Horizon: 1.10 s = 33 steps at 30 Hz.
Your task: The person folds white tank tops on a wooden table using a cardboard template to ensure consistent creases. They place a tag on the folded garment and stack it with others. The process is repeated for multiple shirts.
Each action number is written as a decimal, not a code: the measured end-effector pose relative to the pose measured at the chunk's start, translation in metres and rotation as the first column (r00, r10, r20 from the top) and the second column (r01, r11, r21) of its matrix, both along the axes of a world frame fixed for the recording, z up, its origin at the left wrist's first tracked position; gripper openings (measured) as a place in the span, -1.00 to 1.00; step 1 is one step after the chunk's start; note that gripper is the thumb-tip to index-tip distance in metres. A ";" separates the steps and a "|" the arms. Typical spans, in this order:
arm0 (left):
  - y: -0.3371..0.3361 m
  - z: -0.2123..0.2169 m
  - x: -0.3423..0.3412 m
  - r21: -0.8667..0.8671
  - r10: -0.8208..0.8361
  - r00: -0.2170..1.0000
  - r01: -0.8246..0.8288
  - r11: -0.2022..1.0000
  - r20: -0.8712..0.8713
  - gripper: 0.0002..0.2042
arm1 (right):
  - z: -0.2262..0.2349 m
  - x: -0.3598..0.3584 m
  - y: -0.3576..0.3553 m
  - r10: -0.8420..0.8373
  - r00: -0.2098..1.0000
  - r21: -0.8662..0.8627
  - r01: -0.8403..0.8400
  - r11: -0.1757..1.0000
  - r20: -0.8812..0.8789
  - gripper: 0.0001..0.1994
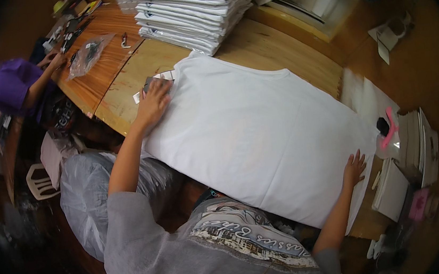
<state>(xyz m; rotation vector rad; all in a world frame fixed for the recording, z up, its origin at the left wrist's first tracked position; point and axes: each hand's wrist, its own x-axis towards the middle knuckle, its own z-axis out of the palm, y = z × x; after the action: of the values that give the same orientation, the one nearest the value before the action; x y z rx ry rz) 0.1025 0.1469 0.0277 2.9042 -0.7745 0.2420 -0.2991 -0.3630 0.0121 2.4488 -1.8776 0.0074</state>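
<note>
While the white T-shirt (262, 138) lies spread flat across the wooden table (133, 76), both hands press on it from opposite ends. The left hand (153, 102) rests palm down with fingers spread at the shirt's far left end, partly over a small dark object (150, 82) whose nature cannot be told. The right hand (354, 168) lies flat and open on the near right edge, gripping nothing. Beyond the shirt stands a stack of folded white shirts (198, 8). At the far left, another person's hands (53, 61) work near a clear plastic bag (88, 54). Piled papers (415, 143) sit at right.
</note>
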 end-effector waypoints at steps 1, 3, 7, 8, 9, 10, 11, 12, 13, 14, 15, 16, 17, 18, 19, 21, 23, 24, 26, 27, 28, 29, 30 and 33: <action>0.000 0.000 -0.011 0.076 -0.113 0.992 0.117 0.990 -0.051 -0.54 | 0.000 0.002 0.000 0.004 1.000 0.001 -0.004 1.000 0.004 -0.54; 0.010 -0.004 -0.005 0.046 0.191 0.978 -0.187 0.981 -0.080 -0.54 | 0.000 0.003 0.002 0.012 1.000 0.002 -0.012 1.000 0.010 -0.55; 0.023 -0.009 0.011 -0.045 0.245 0.969 -0.244 0.969 0.016 -0.55 | -0.001 0.006 0.003 0.011 1.000 0.004 -0.012 1.000 0.015 -0.54; 0.019 -0.007 0.008 -0.018 0.150 0.987 -0.149 0.989 0.059 -0.56 | 0.000 0.007 0.004 0.008 1.000 0.008 -0.008 1.000 0.015 -0.54; 0.016 -0.004 0.010 0.109 0.115 0.991 -0.123 0.986 0.074 -0.57 | -0.001 0.008 0.005 0.003 1.000 0.012 -0.003 1.000 0.015 -0.54; 0.013 -0.004 0.014 0.085 0.222 0.971 -0.230 0.970 0.093 -0.57 | -0.001 0.008 0.005 0.008 1.000 0.015 -0.008 1.000 0.010 -0.54; 0.009 -0.004 0.020 0.059 0.324 0.940 -0.331 0.942 0.110 -0.57 | -0.002 0.009 0.004 0.011 1.000 0.019 -0.011 1.000 0.005 -0.54; 0.004 -0.004 0.023 0.033 0.419 0.899 -0.426 0.904 0.125 -0.57 | -0.004 0.010 0.003 0.011 1.000 0.023 -0.011 1.000 0.002 -0.54; -0.022 0.005 0.019 -0.048 0.289 0.954 -0.286 0.957 0.077 -0.56 | -0.004 0.005 -0.001 -0.006 1.000 0.010 0.006 1.000 -0.006 -0.53; -0.035 0.009 0.017 -0.035 0.113 0.991 -0.111 0.993 0.076 -0.56 | -0.008 0.000 -0.004 -0.017 1.000 0.006 0.018 1.000 -0.011 -0.53; -0.049 0.012 0.015 -0.022 -0.072 0.995 0.074 0.997 0.073 -0.56 | -0.013 -0.005 -0.007 -0.035 0.999 0.001 0.035 0.999 -0.016 -0.53; -0.075 0.009 0.014 -0.037 -0.285 0.956 0.288 0.957 0.066 -0.55 | -0.039 -0.025 -0.029 0.107 0.968 -0.062 -0.096 0.993 0.226 -0.52; -0.078 -0.006 0.026 0.023 -0.271 0.960 0.270 0.963 0.065 -0.56 | -0.048 -0.026 -0.036 0.132 0.966 -0.082 -0.116 0.990 0.223 -0.52; -0.091 -0.005 0.035 0.033 -0.182 0.978 0.186 0.982 -0.100 -0.55 | -0.052 -0.037 -0.045 0.139 0.968 -0.111 -0.117 0.987 0.210 -0.51; -0.054 -0.022 0.058 -0.090 -0.089 0.991 0.081 0.993 -0.098 -0.55 | -0.027 0.018 -0.012 0.098 0.995 -0.008 -0.097 0.995 0.015 -0.51; -0.080 -0.010 0.059 0.040 -0.060 0.990 0.065 0.997 -0.132 -0.54 | -0.012 0.010 -0.009 0.052 0.998 0.010 -0.052 0.999 0.032 -0.50; -0.100 0.005 0.049 0.180 -0.020 0.988 0.048 0.983 -0.153 -0.52 | -0.003 -0.005 -0.006 0.027 0.998 0.012 -0.028 1.000 0.060 -0.50; -0.102 0.010 0.042 0.186 -0.007 0.994 0.028 0.982 -0.112 -0.52 | 0.004 -0.005 -0.002 0.034 0.996 0.017 -0.035 0.999 0.086 -0.50; -0.100 0.003 0.042 0.179 -0.054 0.997 0.064 0.982 -0.059 -0.53 | 0.014 -0.011 0.003 -0.007 0.995 -0.024 0.010 1.000 0.096 -0.49; -0.098 -0.007 0.045 0.169 -0.115 0.992 0.121 0.978 -0.046 -0.53 | 0.008 -0.019 -0.001 -0.017 0.994 -0.012 0.018 1.000 0.110 -0.48; -0.099 -0.016 0.042 0.163 -0.173 0.984 0.177 0.971 -0.039 -0.54 | 0.003 -0.027 -0.004 -0.025 0.993 0.002 0.025 1.000 0.117 -0.48; -0.107 -0.015 0.037 0.151 -0.157 0.985 0.165 0.975 -0.066 -0.54 | 0.001 -0.033 -0.006 -0.026 0.993 -0.023 0.029 0.999 0.112 -0.48; -0.114 -0.012 0.033 0.141 -0.139 0.986 0.151 0.978 -0.094 -0.55 | 0.000 -0.037 -0.010 -0.024 0.994 -0.050 0.029 0.998 0.110 -0.49; -0.114 -0.021 0.033 0.150 -0.090 0.992 0.102 0.983 -0.084 -0.54 | -0.003 -0.036 -0.019 -0.006 0.994 -0.055 0.012 0.998 0.109 -0.51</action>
<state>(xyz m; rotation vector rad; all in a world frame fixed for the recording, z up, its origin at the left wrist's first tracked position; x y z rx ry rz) 0.1356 0.0330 0.0063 2.9869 -0.9576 0.0617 -0.3349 -0.3820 0.0089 2.4501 -1.9031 0.1935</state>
